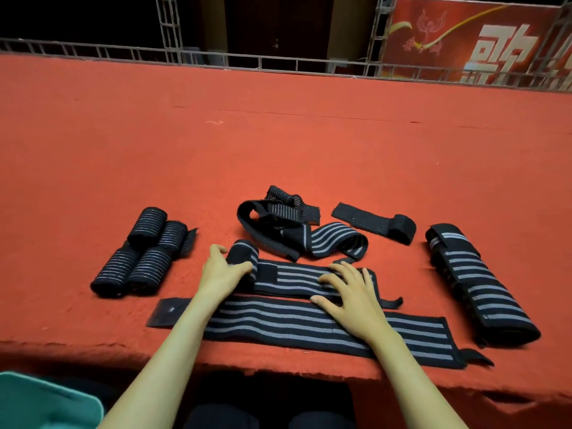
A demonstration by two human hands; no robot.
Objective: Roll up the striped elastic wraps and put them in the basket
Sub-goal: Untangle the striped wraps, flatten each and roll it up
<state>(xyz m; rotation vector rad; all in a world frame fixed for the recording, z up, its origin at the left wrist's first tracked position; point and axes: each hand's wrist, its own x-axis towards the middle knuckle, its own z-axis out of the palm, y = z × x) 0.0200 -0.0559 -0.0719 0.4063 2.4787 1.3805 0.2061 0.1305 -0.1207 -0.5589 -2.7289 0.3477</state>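
Observation:
A black wrap with grey stripes [294, 278] lies flat on the red surface, its left end wound into a roll [243, 253]. My left hand [220, 269] grips that roll. My right hand [349, 294] presses flat on the unrolled part, fingers spread. A second striped wrap [294, 328] lies flat nearer me, under my forearms. Several finished rolls [144, 253] sit together at the left. A tangled heap of wraps [297, 227] lies behind. A teal basket [46, 404] shows at the bottom left corner, below the table edge.
A folded striped wrap [476, 283] lies at the right, a plain black strip [376, 224] behind it. The table's front edge [278, 368] runs close to me. A metal railing [278, 61] and a red banner [476, 41] stand beyond the far edge.

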